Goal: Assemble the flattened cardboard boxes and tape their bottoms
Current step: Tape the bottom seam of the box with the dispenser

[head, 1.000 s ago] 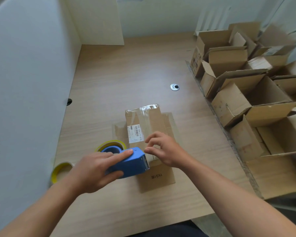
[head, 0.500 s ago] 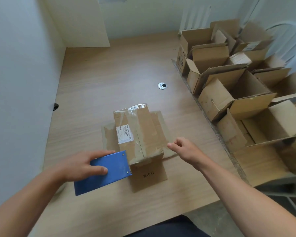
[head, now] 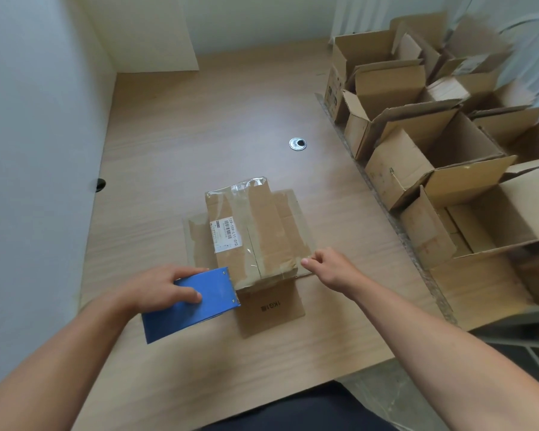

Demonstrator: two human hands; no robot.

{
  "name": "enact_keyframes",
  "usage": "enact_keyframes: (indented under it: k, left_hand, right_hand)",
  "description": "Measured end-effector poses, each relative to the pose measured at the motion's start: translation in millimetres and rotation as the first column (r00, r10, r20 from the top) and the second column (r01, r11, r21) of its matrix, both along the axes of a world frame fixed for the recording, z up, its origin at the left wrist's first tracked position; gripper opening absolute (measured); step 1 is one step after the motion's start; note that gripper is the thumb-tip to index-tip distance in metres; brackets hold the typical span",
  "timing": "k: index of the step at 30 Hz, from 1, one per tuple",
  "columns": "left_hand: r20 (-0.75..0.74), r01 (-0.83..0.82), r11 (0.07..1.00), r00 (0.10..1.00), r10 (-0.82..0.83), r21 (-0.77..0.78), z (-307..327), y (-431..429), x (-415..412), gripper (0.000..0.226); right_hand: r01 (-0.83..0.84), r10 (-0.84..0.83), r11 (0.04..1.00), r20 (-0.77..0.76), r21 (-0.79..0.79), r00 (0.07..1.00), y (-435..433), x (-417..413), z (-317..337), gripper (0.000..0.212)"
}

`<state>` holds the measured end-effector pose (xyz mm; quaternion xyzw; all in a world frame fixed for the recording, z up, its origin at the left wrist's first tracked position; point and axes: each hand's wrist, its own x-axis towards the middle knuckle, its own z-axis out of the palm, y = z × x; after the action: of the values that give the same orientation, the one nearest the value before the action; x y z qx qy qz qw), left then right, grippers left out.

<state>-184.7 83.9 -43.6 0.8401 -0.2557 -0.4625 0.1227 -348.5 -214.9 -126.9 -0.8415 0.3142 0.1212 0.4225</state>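
While the box point(head: 262, 231) stands bottom-up on the surface point(head: 199, 119) between the hands, the left hand point(head: 156, 287) grips the tape dispenser point(head: 199, 311) at one near corner, probably to end the seam, and the right hand point(head: 333, 270), grasp indeterminate, meets the other.

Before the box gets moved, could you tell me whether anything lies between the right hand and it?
Nothing visible does: the right hand is at the near right corner of the box; the tape dispenser sits at its left.

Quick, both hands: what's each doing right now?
Left hand: grips the blue tape dispenser.
Right hand: fingers curled at the box corner; hold cannot be told.
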Motion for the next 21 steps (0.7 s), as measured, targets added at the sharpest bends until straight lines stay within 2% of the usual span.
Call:
enact_keyframes:
  k: [10,13,16,19,21]
  left_hand:
    - [-0.003,0.008,0.996,1.0,-0.007,0.087,-1,-11,7,0.041]
    - [-0.025,0.008,0.997,1.0,-0.006,0.077,-1,-12,10,0.04]
    - [-0.028,0.017,0.997,0.999,-0.015,0.069,0,-13,10,0.041]
    - [-0.024,0.021,0.998,1.0,-0.02,0.063,-2,-13,11,0.045]
    - [-0.025,0.018,0.998,1.0,-0.017,0.058,-3,-13,10,0.045]
  right_hand:
    - [0.083,-0.076,0.98,-0.045,0.179,0.996,5,4,-18,0.038]
    - [0.198,-0.191,0.96,-0.052,0.197,0.98,8,2,-18,0.056]
    - [0.211,-0.214,0.974,0.034,0.085,0.976,11,0,-20,0.024]
    - [0.155,-0.162,0.985,0.089,0.071,0.983,17,-2,-18,0.029]
    - [0.175,-0.19,0.976,0.11,0.131,0.976,20,-2,-14,0.034]
